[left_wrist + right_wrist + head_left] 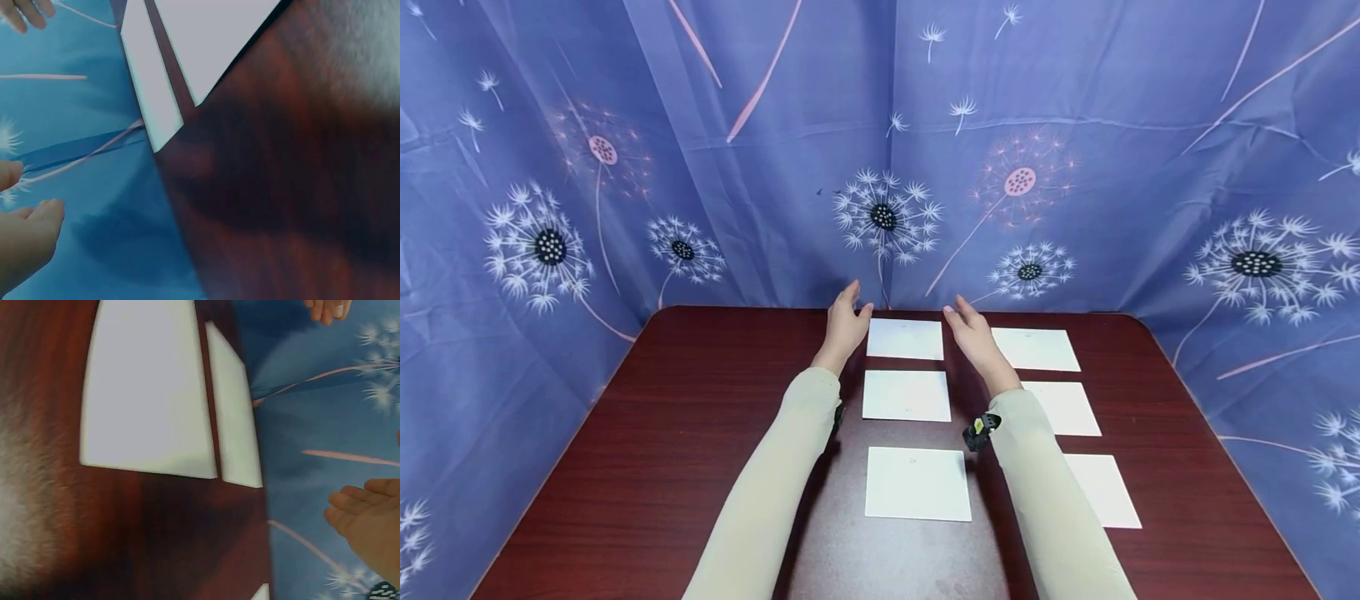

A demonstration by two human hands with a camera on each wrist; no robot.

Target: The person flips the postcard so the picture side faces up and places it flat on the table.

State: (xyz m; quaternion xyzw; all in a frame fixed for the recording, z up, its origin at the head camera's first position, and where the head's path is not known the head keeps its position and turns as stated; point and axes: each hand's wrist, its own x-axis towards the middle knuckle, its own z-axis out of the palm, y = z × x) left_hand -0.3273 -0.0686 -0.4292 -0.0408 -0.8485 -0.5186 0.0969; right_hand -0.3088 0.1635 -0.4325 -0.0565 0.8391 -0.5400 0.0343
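My left hand (845,325) is by the left edge of a white card (906,339) at the back of the table. Opposite it, my right hand (976,337) is by that card's right edge. Both have loose, slightly bent fingers and hold nothing. In the wrist views, the left hand (31,244) and right hand (369,519) appear against the curtain, apart from the cards. Two more white cards, a middle one (907,396) and a near one (917,485), lie in the same column, with tiny faint marks on them.
A second column of white cards lies to the right: a far one (1037,348), a middle one (1067,408) and a near one (1105,492), partly behind my right arm. The dark red wooden table (647,442) meets a blue dandelion-print curtain (775,208) behind.
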